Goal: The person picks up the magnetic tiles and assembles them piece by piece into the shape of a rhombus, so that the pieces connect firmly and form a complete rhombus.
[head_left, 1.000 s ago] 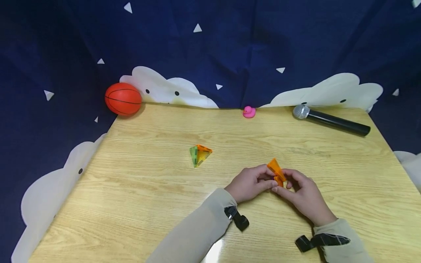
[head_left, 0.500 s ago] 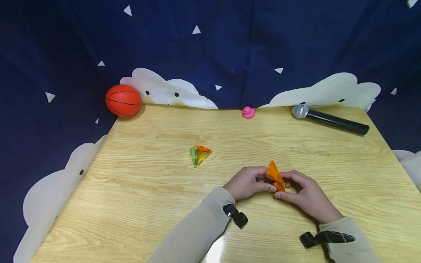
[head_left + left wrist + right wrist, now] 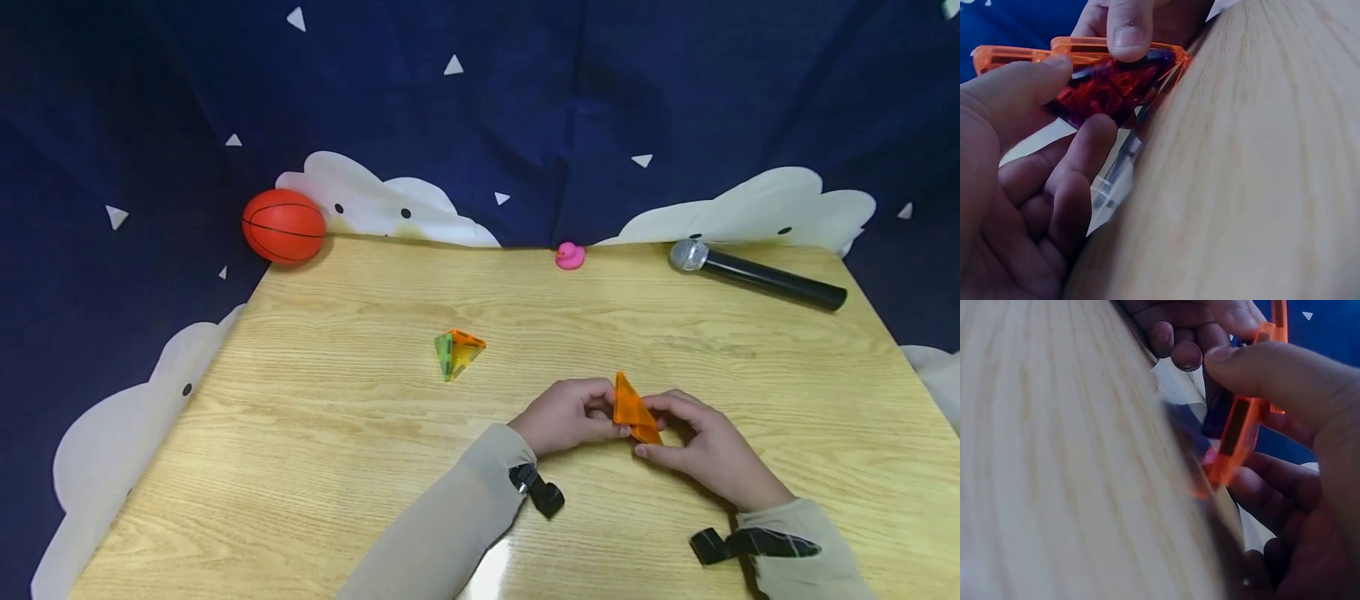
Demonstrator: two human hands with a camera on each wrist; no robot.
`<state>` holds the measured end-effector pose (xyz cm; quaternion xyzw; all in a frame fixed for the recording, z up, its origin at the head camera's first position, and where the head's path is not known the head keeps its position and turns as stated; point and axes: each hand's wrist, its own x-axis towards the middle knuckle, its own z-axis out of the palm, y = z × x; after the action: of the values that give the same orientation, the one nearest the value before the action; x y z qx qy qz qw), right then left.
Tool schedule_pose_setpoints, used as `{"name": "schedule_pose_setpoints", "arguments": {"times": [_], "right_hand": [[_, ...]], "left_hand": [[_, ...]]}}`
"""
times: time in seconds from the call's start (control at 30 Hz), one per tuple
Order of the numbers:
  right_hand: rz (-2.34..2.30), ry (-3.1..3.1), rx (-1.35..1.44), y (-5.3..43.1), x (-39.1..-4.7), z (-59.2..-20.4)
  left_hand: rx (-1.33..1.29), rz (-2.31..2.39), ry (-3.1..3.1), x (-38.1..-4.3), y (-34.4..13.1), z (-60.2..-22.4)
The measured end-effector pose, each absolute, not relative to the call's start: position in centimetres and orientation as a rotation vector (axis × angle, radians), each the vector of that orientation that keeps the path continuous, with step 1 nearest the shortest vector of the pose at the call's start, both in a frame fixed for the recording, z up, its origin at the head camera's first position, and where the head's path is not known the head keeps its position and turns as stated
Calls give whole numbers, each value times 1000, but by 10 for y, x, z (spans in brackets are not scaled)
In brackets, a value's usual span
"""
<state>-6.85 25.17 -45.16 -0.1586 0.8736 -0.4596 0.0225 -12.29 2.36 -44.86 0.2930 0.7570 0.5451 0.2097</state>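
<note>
Several translucent triangular magnetic tiles are held together between both hands, close over the table. Orange tiles (image 3: 628, 403) face up in the head view. Behind them, in the left wrist view, a purple tile (image 3: 1107, 94) shows red where it overlaps the orange. My left hand (image 3: 572, 418) pinches the tiles from the left between thumb and fingers. From the right, my right hand (image 3: 701, 442) grips the orange tile (image 3: 1238, 434), its thumb across the upper part in the right wrist view. Further left lies a small pyramid of magnetic tiles (image 3: 459, 354) in green, orange and yellow.
Along the back of the wooden table (image 3: 315, 433) are a red toy basketball (image 3: 283, 227) at left, a pink rubber duck (image 3: 570, 256) and a black microphone (image 3: 772, 279) at right. A dark blue cloth (image 3: 420, 108) with clouds hangs behind.
The orange tiles have turned between the fingers, so a broader face shows, and shifted slightly toward the person. My right hand has moved a little right and down; the left has barely moved.
</note>
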Motion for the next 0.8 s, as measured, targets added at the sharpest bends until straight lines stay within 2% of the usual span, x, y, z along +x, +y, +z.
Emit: {"name": "schedule_pose_setpoints", "arguments": {"times": [0.3, 0.8], "right_hand": [[-1527, 2691, -482, 252, -65, -453], [-1540, 2696, -540, 249, -65, -450]], "left_hand": [[832, 1374, 2313, -124, 24, -447], [724, 1418, 2220, -120, 25, -445]]}}
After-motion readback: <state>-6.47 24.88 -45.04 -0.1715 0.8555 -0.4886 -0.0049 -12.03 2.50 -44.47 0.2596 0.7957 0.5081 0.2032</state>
